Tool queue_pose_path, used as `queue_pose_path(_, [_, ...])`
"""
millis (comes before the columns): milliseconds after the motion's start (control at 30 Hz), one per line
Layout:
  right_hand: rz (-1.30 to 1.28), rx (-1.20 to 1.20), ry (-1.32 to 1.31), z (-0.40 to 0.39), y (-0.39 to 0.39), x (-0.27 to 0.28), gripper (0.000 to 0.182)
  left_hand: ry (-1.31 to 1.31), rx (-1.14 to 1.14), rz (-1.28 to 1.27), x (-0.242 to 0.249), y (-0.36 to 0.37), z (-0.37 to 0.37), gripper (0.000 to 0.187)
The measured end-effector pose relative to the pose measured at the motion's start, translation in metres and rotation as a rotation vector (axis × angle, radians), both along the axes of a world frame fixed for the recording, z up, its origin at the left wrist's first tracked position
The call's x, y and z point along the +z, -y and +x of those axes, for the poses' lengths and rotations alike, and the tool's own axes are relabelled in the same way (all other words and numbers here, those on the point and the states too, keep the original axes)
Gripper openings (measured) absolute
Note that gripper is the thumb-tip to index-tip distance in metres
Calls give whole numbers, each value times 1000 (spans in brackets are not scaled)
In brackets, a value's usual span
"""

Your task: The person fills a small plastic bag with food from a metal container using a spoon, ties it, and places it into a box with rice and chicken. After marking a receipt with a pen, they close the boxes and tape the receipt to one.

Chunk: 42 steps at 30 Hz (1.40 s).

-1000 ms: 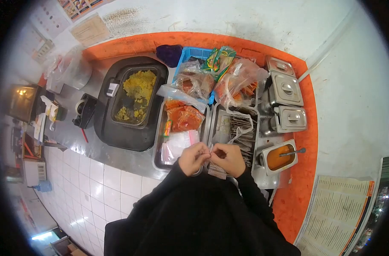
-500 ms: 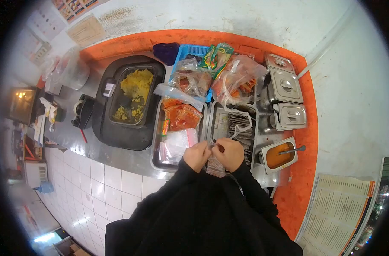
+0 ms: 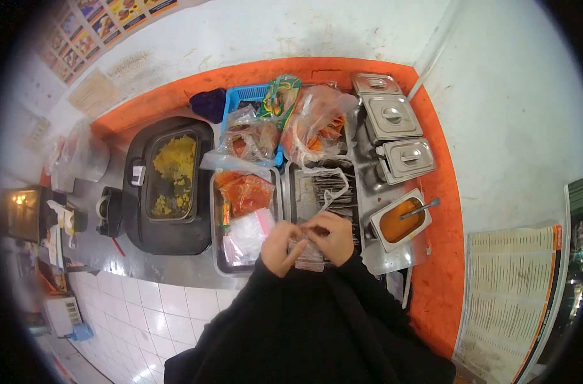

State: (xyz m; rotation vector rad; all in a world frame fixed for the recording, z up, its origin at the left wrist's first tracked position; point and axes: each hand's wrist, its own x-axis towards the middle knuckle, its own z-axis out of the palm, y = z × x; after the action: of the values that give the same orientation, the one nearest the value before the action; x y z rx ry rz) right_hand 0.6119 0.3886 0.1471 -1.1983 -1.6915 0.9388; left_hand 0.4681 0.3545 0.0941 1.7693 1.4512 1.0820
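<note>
My left hand [image 3: 278,251] and my right hand [image 3: 335,237] meet over the near end of a metal tray [image 3: 294,192]. Fingers on both sides are bent in and pinch the top of a small clear plastic bag [image 3: 311,260], which hangs below them. Its contents are hard to make out. Dark flat packets [image 3: 335,195] stand in rows in that tray, with a pale plastic strip [image 3: 337,182] lying over them. Left of my hands, another metal tray [image 3: 216,221] holds a bag of orange-red food [image 3: 248,195] and white plastic bags [image 3: 248,233].
A black-rimmed pan [image 3: 149,211] of yellow mash stands left. Behind the trays are a blue basket [image 3: 237,96] and a big plastic bag [image 3: 314,112]. Lidded steel containers [image 3: 392,117] and an open container of orange sauce [image 3: 400,221] with a utensil line the right.
The view has shifted, so the counter things sit further left and slightly lower. My left fingers have loosened from a tight fist into a looser pinch; both hands stay together at the bag.
</note>
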Motion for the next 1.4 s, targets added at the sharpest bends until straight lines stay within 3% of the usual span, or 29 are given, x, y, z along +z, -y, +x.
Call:
queue_pose_path(100, [120,95,-4,3,7,6,16,32,-62,131,62,-16,-7,6])
queue_pose_path(167, [-162,37,-175,0,13,23,27,71,-118,100,67,-16,-13,4])
queue_pose_path(233, [-106,121,-59,1,14,24,30,108,-171,74,74,-17,-15,2])
queue_pose_path(300, [-73,248,113,1,19,24,33,10,-140,268,81,-16,-15,3])
queue_pose_path(433, [-16,206,62,6,21,26,28,17,-23,448,70,-18,-10,6])
queue_pose_path(500, [66,152,27,10,19,21,22,-330,-125,291,70,-24,-18,16])
queue_pose_path(533, [66,139,26,13,18,19,22,-329,-138,293,71,-26,-17,16])
queue_pose_path(600, [236,200,130,20,13,19,20,-535,-248,388,76,-28,-13,35])
queue_pose_path(700, [25,-2,280,24,13,37,23,-627,-305,489,84,-32,6,48])
queue_pose_path(867, [253,-210,254,27,5,50,19,-692,-153,671,50,-44,35,52])
queue_pose_path(967, [286,-187,176,44,-8,56,16,-595,-135,616,51,-49,45,52])
queue_pose_path(1000, [279,-141,86,54,-14,58,15,-612,-98,467,50,-52,45,52])
queue_pose_path(1033, [287,-224,141,71,-26,59,13,-626,-62,316,48,-53,45,53])
queue_pose_path(1067, [305,-297,186,94,-41,58,10,-624,-58,319,36,-53,39,53])
queue_pose_path(1100, [122,-265,117,121,-63,54,8,-255,25,270,17,-52,29,53])
queue_pose_path(1133, [307,-278,453,158,-89,32,14,114,106,216,7,-55,24,54])
queue_pose_path(1167, [273,-288,642,189,-111,11,16,-25,148,229,60,-48,25,54])
queue_pose_path(1267, [81,-249,1074,241,-161,-41,16,195,262,138,47,-44,8,51])
queue_pose_path(1400, [170,-63,1037,252,-182,-50,12,153,377,139,48,-42,-9,48])
